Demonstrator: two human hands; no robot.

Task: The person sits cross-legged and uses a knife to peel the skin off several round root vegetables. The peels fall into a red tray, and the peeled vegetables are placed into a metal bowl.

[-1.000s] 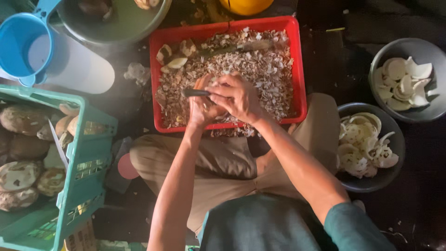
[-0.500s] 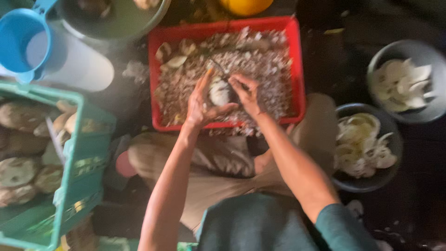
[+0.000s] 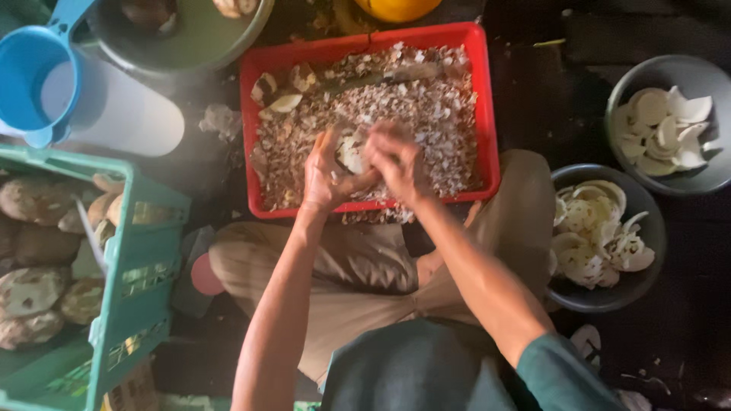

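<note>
I sit cross-legged with a red plastic tray (image 3: 487,114) of brown and white shavings in front of my knees. My left hand (image 3: 326,173) cups a white, partly peeled coconut piece (image 3: 352,154) over the tray. My right hand (image 3: 397,161) is curled against the same piece from the right and is blurred by motion. The thin dark knife it held in the earlier frames is hidden under its fingers.
Two grey bowls of white coconut slices stand at the right, one far (image 3: 708,179), one near (image 3: 647,281). A green crate (image 3: 145,251) of brown husked pieces is at the left. A blue jug (image 3: 27,84), a white cylinder (image 3: 122,114) and a green basin (image 3: 190,53) lie beyond it.
Both hands stayed over the tray, turning the piece. The knife blade that showed between the hands half a second ago is now covered by my right hand.
</note>
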